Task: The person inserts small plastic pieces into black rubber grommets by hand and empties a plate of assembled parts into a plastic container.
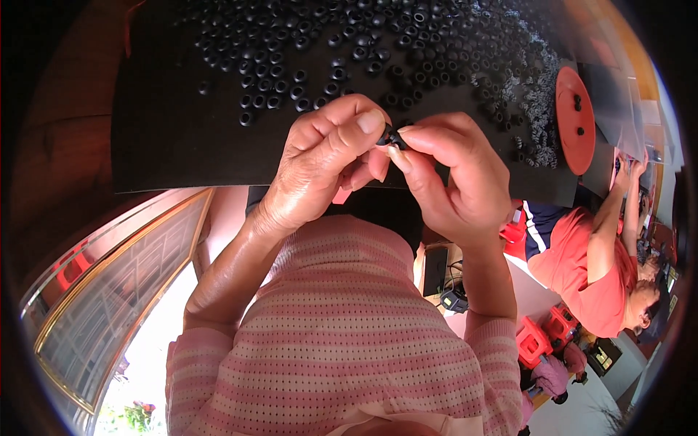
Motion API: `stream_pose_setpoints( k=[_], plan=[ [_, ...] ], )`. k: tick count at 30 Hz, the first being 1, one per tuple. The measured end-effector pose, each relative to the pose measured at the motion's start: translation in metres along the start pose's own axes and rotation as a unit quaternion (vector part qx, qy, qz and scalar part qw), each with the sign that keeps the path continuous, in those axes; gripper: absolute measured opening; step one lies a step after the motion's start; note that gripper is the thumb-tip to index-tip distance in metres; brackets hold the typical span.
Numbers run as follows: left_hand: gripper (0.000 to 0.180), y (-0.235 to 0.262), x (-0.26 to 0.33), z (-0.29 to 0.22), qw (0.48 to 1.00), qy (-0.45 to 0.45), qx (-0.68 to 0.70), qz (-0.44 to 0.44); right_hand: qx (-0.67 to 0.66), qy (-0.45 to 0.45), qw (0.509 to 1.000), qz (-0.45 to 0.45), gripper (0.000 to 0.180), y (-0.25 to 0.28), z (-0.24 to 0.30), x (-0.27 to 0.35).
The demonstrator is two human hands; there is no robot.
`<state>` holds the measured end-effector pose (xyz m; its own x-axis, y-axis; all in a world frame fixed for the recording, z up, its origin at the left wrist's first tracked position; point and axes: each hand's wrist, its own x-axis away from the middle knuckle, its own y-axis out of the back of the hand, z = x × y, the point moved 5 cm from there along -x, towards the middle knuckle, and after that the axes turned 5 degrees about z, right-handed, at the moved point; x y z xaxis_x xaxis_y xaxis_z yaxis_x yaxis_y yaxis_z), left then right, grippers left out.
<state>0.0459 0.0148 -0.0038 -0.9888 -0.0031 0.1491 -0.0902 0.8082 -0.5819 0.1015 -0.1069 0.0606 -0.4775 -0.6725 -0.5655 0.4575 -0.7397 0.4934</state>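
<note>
My left hand and my right hand meet at the near edge of a black-covered table. Between the thumb and fingers of the left one is a small black rounded part. A second small black part is pinched in my right fingertips, right up against the first. Fingers cover much of both, so I cannot tell whether they are joined. Beyond my hands lie many loose black ring-like caps, most with a round opening showing.
A heap of small silvery coil springs lies at the right, beside an orange-red plate carrying a few black parts. Another person in a red shirt works farther right. Red stools stand behind, and a glass-paned door is at left.
</note>
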Motion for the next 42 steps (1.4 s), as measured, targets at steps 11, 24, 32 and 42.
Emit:
stream_pose_setpoints(
  k=[11,24,32,42],
  plan=[
    [0.030,-0.001,0.001,0.000,1.000,0.000,-0.018,-0.005,0.063,0.020,0.998,-0.005,0.028,-0.001,0.004,0.003],
    [0.035,-0.005,0.001,0.000,0.997,-0.017,-0.079,0.010,0.101,-0.033,0.994,0.032,0.026,0.005,0.010,0.002],
    [0.037,-0.006,0.001,0.001,0.994,-0.037,-0.103,0.024,0.109,-0.040,0.993,0.033,0.026,0.007,0.011,0.004],
    [0.040,-0.008,0.003,0.000,0.989,-0.026,-0.139,0.039,0.096,-0.024,0.995,0.017,0.021,0.005,0.012,0.006]
  ],
)
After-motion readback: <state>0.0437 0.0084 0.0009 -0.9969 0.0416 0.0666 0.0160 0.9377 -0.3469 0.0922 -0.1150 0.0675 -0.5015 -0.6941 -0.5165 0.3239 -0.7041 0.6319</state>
